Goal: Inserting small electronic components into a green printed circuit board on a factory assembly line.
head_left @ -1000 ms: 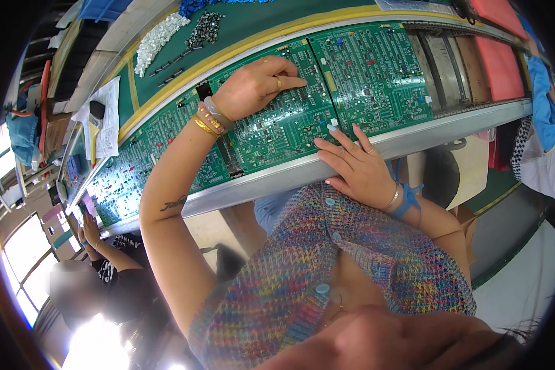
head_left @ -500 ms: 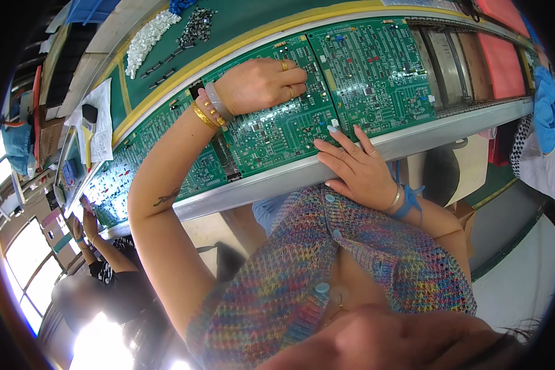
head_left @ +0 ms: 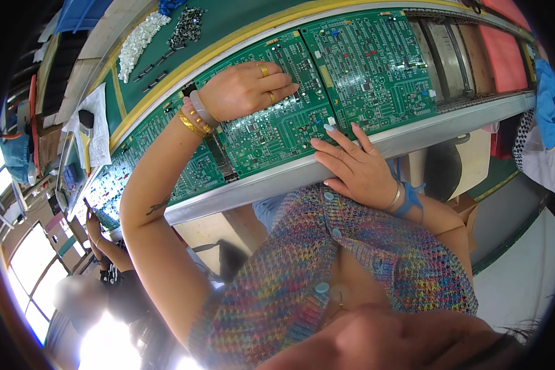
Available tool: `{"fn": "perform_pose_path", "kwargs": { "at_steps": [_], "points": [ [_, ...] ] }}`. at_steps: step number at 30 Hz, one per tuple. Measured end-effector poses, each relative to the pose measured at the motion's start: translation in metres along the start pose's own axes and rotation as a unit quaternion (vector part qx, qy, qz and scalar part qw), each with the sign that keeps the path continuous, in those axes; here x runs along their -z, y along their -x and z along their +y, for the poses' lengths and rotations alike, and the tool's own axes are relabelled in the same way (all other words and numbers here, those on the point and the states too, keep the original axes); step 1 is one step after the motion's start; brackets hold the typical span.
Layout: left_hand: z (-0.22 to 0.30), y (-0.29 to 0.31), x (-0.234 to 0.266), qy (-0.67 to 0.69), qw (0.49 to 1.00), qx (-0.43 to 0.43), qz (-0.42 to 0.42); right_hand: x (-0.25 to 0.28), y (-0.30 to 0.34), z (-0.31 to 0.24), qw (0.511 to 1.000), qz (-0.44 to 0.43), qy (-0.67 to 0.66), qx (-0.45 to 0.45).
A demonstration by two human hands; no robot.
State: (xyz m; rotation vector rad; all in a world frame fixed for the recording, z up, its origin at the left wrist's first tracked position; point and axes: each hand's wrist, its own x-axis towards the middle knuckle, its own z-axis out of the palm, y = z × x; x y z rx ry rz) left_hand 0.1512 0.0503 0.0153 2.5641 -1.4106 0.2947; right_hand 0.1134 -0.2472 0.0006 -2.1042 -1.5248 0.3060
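Over the upper middle of a green circuit board (head_left: 259,139) is my left hand (head_left: 243,91), its fingers bent and drawn together. The thumb and whatever the fingers may pinch are hidden beneath the hand. My right hand (head_left: 357,169) lies with fingers spread across the metal rail (head_left: 407,143), fingertips on the board's near edge. Close to its index fingertip stands a small white connector (head_left: 331,121). A second green circuit board (head_left: 376,74), carrying chips, resistors and red and blue parts, adjoins on the right.
Beyond the far rail, white connectors (head_left: 140,46), dark small components (head_left: 188,26) and black strips (head_left: 156,81) lie on a green mat. Paper with a yellow-handled brush (head_left: 86,129) is at left. Another person's hand (head_left: 94,225) works farther left. Red foam (head_left: 499,58) sits right.
My left hand has shifted slightly left over the board, fingers still bent. My right hand stays at the near edge. The other person's arms at left have moved.
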Motion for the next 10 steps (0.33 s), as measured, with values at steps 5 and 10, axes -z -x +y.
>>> {"fn": "perform_pose_path", "kwargs": {
  "at_steps": [5,10],
  "points": [
    [0.012,-0.001,0.023,0.045,0.994,0.098,0.028,0.000,-0.002,-0.001,1.000,0.004,0.001,0.010],
    [0.049,0.031,0.061,-0.103,0.929,0.316,0.163,-0.019,-0.035,-0.030,0.983,0.006,-0.037,0.180]
  ]
}}
